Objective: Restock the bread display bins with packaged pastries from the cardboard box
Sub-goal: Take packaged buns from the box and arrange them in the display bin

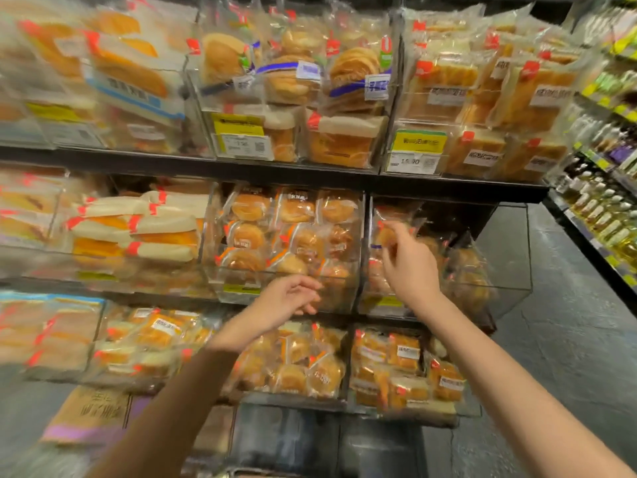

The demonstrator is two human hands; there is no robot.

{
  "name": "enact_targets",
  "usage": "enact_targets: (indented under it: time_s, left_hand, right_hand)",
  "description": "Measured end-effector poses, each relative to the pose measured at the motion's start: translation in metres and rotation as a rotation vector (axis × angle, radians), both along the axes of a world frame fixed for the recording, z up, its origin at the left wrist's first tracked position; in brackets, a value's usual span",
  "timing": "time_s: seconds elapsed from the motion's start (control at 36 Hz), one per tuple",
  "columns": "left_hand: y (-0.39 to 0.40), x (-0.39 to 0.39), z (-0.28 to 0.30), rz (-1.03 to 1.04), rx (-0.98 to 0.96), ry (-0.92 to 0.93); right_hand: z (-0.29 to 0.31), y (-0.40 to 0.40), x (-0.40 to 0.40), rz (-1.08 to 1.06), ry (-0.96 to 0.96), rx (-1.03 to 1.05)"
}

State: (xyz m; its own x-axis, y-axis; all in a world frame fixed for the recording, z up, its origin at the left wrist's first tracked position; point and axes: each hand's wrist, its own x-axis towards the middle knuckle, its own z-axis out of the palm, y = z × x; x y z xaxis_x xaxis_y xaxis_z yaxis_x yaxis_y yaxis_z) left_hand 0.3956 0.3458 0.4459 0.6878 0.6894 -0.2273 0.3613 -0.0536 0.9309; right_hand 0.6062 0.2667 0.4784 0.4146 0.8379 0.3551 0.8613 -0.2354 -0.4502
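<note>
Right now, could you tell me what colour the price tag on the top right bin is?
Yellow above, white below, on the price tag; head view.

Three dark shelves (275, 167) are stacked one above another, each lined with clear bins (510, 270) set side by side. The top bins are packed with bagged buns (289, 74) and sliced loaves (344, 143), with yellow price tags (418, 141) fixed on their fronts. On the middle shelf, long white-wrapped loaves (138, 232) are piled in the left bin, round pastries (289, 232) fill the centre bin, and the right bin is only partly filled. The bottom bins are filled with small wrapped pastries (324, 374). A cardboard box (89, 415) is seen on the dark floor (568, 339) below the shelves at the left.
</note>
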Motion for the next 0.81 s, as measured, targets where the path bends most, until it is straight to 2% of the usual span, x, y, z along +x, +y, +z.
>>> enact_targets:
  time_s: [0.08,0.22,0.33,0.42,0.5,0.61,0.72,0.81]
  left_hand:
    - [-0.017,-0.051,-0.003,-0.080,0.055,0.107]
    - [-0.045,-0.153,-0.024,-0.092,0.086,0.226]
    - [-0.069,-0.238,-0.053,-0.023,0.012,0.219]
    - [-0.089,-0.303,-0.082,0.083,-0.036,0.206]
    - [-0.120,-0.365,-0.112,0.143,-0.092,0.233]
    - [-0.156,-0.433,-0.155,0.187,-0.108,0.285]
    - [-0.181,-0.468,-0.197,0.318,-0.165,0.309]
    - [-0.194,-0.480,-0.235,0.412,-0.173,0.309]
  right_hand:
    - [0.007,-0.016,-0.047,0.058,0.022,-0.037]
    - [-0.001,-0.036,-0.143,0.182,0.048,-0.042]
    - [-0.034,-0.048,-0.224,0.271,0.078,-0.143]
    - [-0.072,-0.060,-0.286,0.331,0.069,-0.269]
    - [-0.119,-0.081,-0.343,0.386,0.163,-0.352]
    - [-0.188,-0.110,-0.402,0.447,0.235,-0.564]
    - [-0.263,-0.132,-0.435,0.447,0.285,-0.709]
    - [-0.321,-0.146,-0.445,0.427,0.253,-0.786]
